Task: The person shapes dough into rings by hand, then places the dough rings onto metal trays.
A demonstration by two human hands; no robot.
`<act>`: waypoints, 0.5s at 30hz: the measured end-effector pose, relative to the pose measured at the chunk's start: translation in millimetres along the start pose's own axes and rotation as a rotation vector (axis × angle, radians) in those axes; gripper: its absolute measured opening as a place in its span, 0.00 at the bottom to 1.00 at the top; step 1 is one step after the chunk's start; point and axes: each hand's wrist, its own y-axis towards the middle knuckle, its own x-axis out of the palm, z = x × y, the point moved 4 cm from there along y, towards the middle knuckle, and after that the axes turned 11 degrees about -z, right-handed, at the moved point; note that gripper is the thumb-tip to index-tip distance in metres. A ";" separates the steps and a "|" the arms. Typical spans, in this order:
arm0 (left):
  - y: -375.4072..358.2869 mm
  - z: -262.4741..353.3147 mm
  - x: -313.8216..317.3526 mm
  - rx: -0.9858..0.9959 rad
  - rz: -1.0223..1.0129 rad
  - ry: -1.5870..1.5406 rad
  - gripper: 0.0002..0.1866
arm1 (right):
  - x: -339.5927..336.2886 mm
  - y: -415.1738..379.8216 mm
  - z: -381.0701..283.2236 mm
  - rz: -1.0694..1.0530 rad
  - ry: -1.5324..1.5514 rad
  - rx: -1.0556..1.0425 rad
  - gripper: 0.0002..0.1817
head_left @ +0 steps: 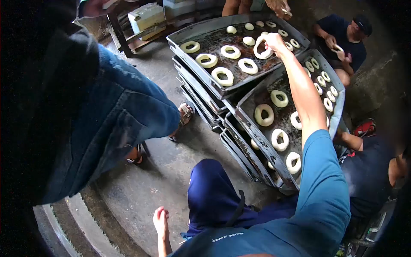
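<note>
Head view: the right hand [276, 43] pinches a dough ring [257, 50] by its edge, over the far tray [212, 42]. The ring looks soft, light and stretchy, so its side needs a gentle hold. The left hand [161, 220] hangs loose, low down.

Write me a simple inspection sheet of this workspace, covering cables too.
Surface: stacked metal trays, dark-stained inside.
Job's things: pale dough rings across both top trays; some dough rounds without visible holes.
Clutter: pale containers beyond the trays.
Hands: right hand holds a dough ring above the far tray; left hand hangs over the floor, nothing visible in it.
Cables: nothing seen.
Surroundings: other people close around the trays.
</note>
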 end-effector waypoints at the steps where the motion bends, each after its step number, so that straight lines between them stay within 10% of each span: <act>1: -10.7 -15.7 -10.0 -0.049 0.054 -0.002 0.11 | 0.6 9.6 9.6 0.053 0.000 0.012 0.15; 8: -31.5 -65.7 -14.8 -0.253 0.037 0.032 0.11 | -11.3 25.6 75.0 0.247 -0.361 0.341 0.33; 15: 15.3 33.2 40.4 0.097 -0.075 0.166 0.10 | -24.7 -24.6 23.2 0.153 -0.614 -0.027 0.27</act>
